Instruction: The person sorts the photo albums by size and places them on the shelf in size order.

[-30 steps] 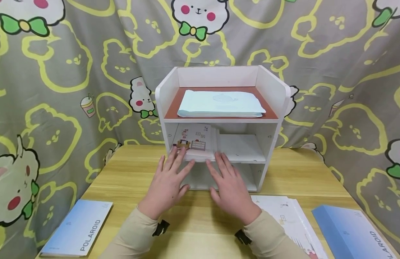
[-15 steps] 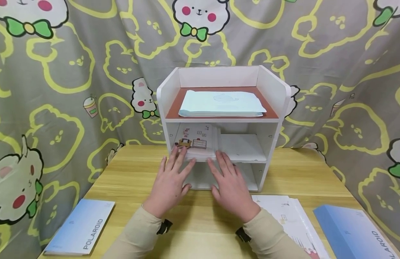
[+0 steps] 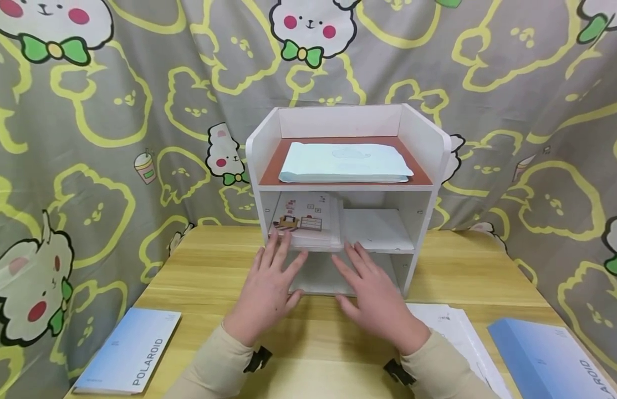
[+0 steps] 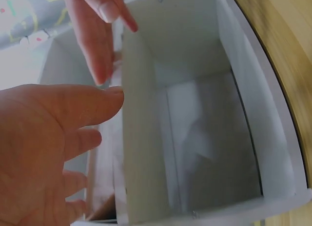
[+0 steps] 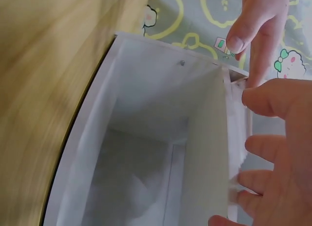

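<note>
A small white shelf unit (image 3: 423, 233) stands on the table in front of both hands. On the left of its middle shelf lies a flat stack of printed sheets (image 3: 313, 219), the top one showing a drawn room scene. My left hand (image 3: 268, 296), fingers straight and spread, has its fingertips at the stack's front left edge; whether they touch it I cannot tell. My right hand (image 3: 380, 299) hovers before the shelf, fingers extended, a little below the stack's right front corner, holding nothing. In the left wrist view the thumb (image 4: 92, 105) lies before the shelf board's edge.
A pale blue flat pack (image 3: 345, 162) lies on the unit's brown top. A blue POLAROID album (image 3: 131, 352) lies at the left, another blue album (image 3: 547, 357) at the right. White printed sheets (image 3: 455, 332) lie partly behind the right sleeve. A patterned curtain (image 3: 188, 111) encloses the table (image 3: 213, 249).
My right hand has drawn back and to the right, away from the stack's edge. The left hand has slipped slightly back toward me. The stack stays on the middle shelf.
</note>
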{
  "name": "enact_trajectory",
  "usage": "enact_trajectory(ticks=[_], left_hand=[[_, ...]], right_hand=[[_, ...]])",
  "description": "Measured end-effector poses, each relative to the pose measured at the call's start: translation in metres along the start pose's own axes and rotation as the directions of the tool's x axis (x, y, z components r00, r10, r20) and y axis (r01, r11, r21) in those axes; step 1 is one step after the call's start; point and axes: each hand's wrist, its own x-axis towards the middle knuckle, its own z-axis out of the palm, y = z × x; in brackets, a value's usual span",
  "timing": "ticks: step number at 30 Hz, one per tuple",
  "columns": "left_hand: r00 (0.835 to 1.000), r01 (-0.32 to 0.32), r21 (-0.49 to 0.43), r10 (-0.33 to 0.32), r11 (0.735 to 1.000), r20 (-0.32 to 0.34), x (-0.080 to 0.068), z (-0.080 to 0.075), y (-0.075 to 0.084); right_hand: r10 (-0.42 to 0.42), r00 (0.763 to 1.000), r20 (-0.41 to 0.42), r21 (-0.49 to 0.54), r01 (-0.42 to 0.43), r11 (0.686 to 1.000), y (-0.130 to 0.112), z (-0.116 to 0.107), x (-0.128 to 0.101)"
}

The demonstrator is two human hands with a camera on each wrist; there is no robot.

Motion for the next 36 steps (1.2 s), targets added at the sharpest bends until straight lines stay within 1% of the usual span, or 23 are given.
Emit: enact_trajectory(ticks=[2, 6, 10, 12, 16, 20, 21, 22, 24, 28, 29, 31, 33, 36], left_hand=[[1.000, 0.002, -0.011, -0.001, 1.000, 0.020, 0.000, -0.002, 0.003], [0.997, -0.005, -0.021, 0.007, 1.000, 0.080, -0.001, -0.005, 0.008], [0.992, -0.013, -0.046, 0.019, 0.999, 0.128, -0.002, -0.006, 0.011], [0.989, -0.012, -0.073, 0.023, 0.997, 0.148, -0.004, -0.006, 0.013], [0.982, -0.023, -0.122, 0.045, 0.992, 0.185, -0.009, -0.002, 0.016], [0.976, -0.027, -0.167, 0.062, 0.986, 0.211, -0.013, 0.003, 0.018], [0.975, -0.023, -0.176, 0.061, 0.984, 0.213, -0.013, 0.004, 0.018], [0.974, -0.018, -0.188, 0.060, 0.982, 0.217, -0.014, 0.005, 0.019], [0.974, -0.006, -0.209, 0.054, 0.978, 0.222, -0.014, 0.006, 0.019], [0.969, 0.008, -0.255, 0.055, 0.967, 0.241, -0.015, 0.010, 0.021], [0.966, 0.012, -0.269, 0.058, 0.963, 0.251, -0.016, 0.011, 0.021], [0.958, 0.025, -0.299, 0.062, 0.954, 0.279, -0.017, 0.014, 0.021], [0.947, 0.048, -0.331, 0.063, 0.942, 0.316, -0.018, 0.016, 0.021], [0.929, 0.091, -0.372, 0.056, 0.924, 0.365, -0.018, 0.019, 0.020]], right_hand=[[0.016, 0.999, 0.030, 0.031, -0.017, 0.999, 0.002, -0.007, -0.007], [0.053, 0.996, 0.078, 0.078, -0.059, 0.995, 0.009, -0.023, -0.022], [0.096, 0.988, 0.121, 0.069, -0.105, 0.992, 0.025, -0.036, -0.038], [0.130, 0.979, 0.157, 0.055, -0.140, 0.989, 0.036, -0.040, -0.047], [0.199, 0.952, 0.231, 0.052, -0.217, 0.975, 0.059, -0.042, -0.067], [0.225, 0.927, 0.300, 0.085, -0.261, 0.962, 0.078, -0.042, -0.084], [0.231, 0.917, 0.326, 0.097, -0.275, 0.956, 0.082, -0.043, -0.087], [0.245, 0.901, 0.359, 0.103, -0.299, 0.949, 0.086, -0.044, -0.091], [0.279, 0.862, 0.424, 0.093, -0.348, 0.933, 0.093, -0.047, -0.097], [0.349, 0.764, 0.542, 0.027, -0.431, 0.902, 0.103, -0.048, -0.107], [0.357, 0.750, 0.557, 0.015, -0.439, 0.898, 0.105, -0.047, -0.108], [0.369, 0.726, 0.580, 0.007, -0.458, 0.889, 0.107, -0.045, -0.110], [0.371, 0.716, 0.591, 0.019, -0.472, 0.881, 0.107, -0.044, -0.111], [0.362, 0.724, 0.588, 0.028, -0.465, 0.885, 0.106, -0.044, -0.110]])
